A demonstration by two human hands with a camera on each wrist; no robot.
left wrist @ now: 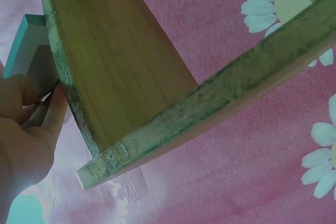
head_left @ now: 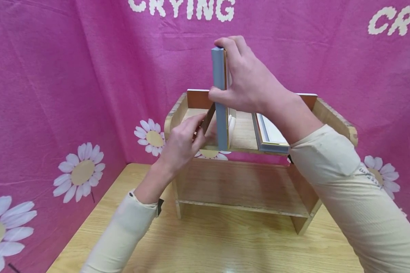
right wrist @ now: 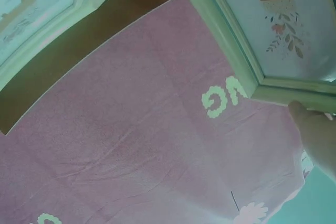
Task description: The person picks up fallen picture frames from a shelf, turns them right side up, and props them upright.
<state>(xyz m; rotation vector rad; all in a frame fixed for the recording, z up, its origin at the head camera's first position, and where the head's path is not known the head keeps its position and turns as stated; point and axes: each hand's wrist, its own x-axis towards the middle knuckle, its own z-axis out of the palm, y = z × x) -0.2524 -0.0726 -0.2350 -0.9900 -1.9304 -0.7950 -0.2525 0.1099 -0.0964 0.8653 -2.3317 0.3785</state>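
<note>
A picture frame (head_left: pixel 220 94) stands upright, edge-on, on the top board of a small wooden shelf (head_left: pixel 244 138). My right hand (head_left: pixel 247 76) grips it, fingers over the upper edge and thumb lower on the blue-grey side. In the right wrist view, the frame's light moulding (right wrist: pixel 223 35) surrounds a picture of a plant, and part of my right hand (right wrist: pixel 317 135) holds its edge. My left hand (head_left: pixel 184 142) pinches a dark, flat stand leg (head_left: pixel 209 116) slanting behind the frame. In the left wrist view, the fingers of my left hand (left wrist: pixel 31 124) meet beside the shelf's edge.
A second picture frame (head_left: pixel 274 147) is on the right half of the top board. The shelf has raised side panels (head_left: pixel 336 119) and a lower board (head_left: pixel 242 185). It stands on a wooden table (head_left: pixel 225 235), before a pink cloth (head_left: pixel 123 57) with daisies and lettering.
</note>
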